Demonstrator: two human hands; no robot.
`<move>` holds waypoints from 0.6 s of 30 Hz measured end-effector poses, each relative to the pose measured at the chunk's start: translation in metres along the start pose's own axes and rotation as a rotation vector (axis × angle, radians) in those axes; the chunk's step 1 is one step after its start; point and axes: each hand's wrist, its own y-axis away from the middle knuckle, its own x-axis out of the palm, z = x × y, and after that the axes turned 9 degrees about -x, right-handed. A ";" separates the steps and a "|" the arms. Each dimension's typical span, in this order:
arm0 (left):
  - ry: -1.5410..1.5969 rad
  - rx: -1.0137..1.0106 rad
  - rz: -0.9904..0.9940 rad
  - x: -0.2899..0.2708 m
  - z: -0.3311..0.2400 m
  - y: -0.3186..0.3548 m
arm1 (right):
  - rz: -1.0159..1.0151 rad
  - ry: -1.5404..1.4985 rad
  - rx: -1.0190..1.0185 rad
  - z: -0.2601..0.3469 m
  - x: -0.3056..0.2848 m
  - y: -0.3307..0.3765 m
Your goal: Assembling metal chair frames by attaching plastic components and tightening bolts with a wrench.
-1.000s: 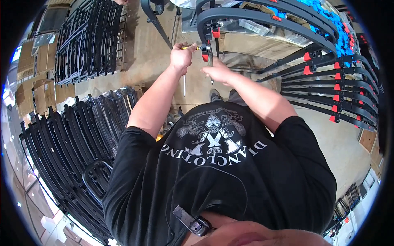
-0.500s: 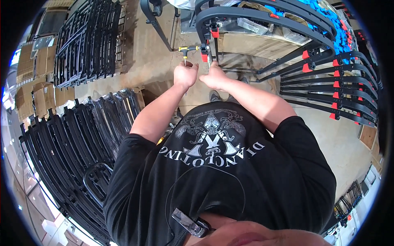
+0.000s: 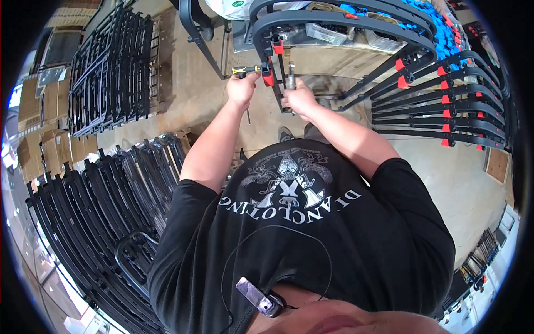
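My left hand point(image 3: 241, 91) is closed around a T-handle hex key with a yellow and black grip point(image 3: 243, 70). The key's thin shaft points down below the fist. Just right of it stands the leg of a dark grey tubular frame point(image 3: 311, 20), with a red clip point(image 3: 268, 78) close to my left fingertips. On the other side of that leg, my right hand point(image 3: 300, 100) grips a silver ratchet-like wrench point(image 3: 291, 78) held upright, its head above the fingers. The wrench looks apart from the frame. My fingers hide its lower part.
More curved frames with red clips point(image 3: 446, 114) are lined up on the right. Black metal racks are stacked at the left point(image 3: 111, 72) and lower left point(image 3: 83, 217). Cardboard boxes point(image 3: 47, 103) stand at the far left. A wooden crate point(image 3: 334, 64) with bagged parts sits behind the frame.
My right hand has drawn back from the frame leg, and the silver wrench now shows upright in it. My left hand has moved up onto the hex key's handle. The view has shifted slightly.
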 end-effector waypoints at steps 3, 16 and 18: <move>0.153 -0.166 -0.085 -0.008 -0.005 0.001 | -0.009 -0.183 0.045 -0.018 -0.047 0.015; -0.294 0.198 0.574 0.129 -0.028 0.150 | 0.276 -0.423 -0.070 0.014 -0.129 0.083; -0.634 0.477 0.419 0.165 -0.026 0.155 | 0.098 -0.477 0.072 0.054 -0.137 0.095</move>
